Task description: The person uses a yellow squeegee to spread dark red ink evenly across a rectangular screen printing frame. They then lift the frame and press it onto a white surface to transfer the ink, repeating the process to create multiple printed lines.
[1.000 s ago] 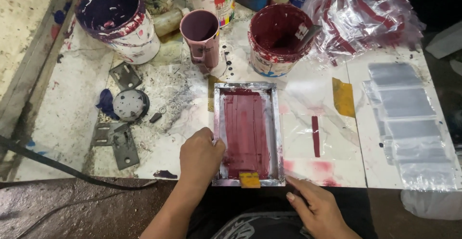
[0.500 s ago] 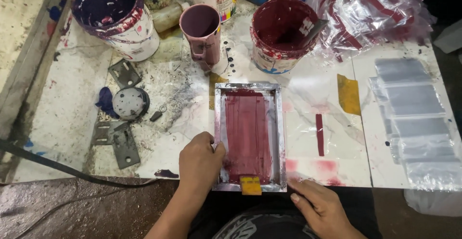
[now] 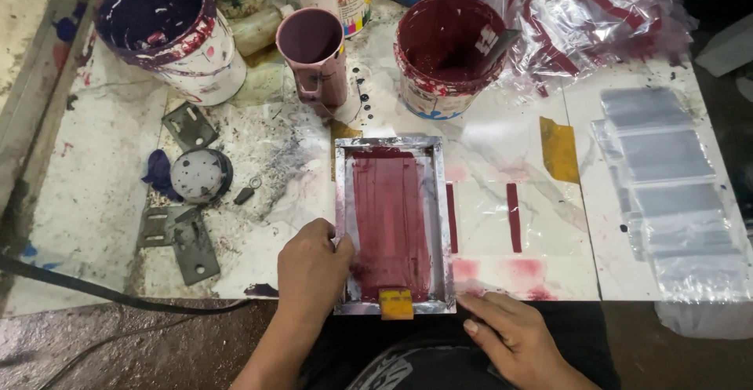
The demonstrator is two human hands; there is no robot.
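1. Compared with the earlier view, we note the printing frame (image 3: 394,225) now sits a little left of where it lay: a dark red stripe (image 3: 451,217) on the plastic sheet (image 3: 518,202) shows just beside its right edge, where the frame covered that spot before. A second stripe (image 3: 513,216) lies further right, as earlier.
2. Our left hand (image 3: 311,268) has stayed on the frame's left rail near the lower corner, fingers curled down over the metal edge, thumb side pressing the rail; a closed hold on the frame.
3. Our right hand (image 3: 514,333) rests at the table's (image 3: 94,202) near edge, just right of the frame's lower right corner, fingers extended and flat, holding nothing. We cannot tell if a fingertip touches the frame.
4. The frame is a small metal rectangle with dark red ink over its mesh. Its long axis runs straight away from us, near to far; a yellow tape tab (image 3: 396,304) marks the near short end.
5. Left of the frame: grey metal brackets (image 3: 179,237), a round lid (image 3: 199,175), another bracket (image 3: 189,126).
6. Right: a yellow tape patch (image 3: 559,150), then a row of clear plastic bags (image 3: 667,186).
7. Far side: a white bucket with purple ink (image 3: 174,33), a mauve jug (image 3: 314,52), a bucket of dark red ink (image 3: 447,52), and a heap of printed bags (image 3: 588,13).
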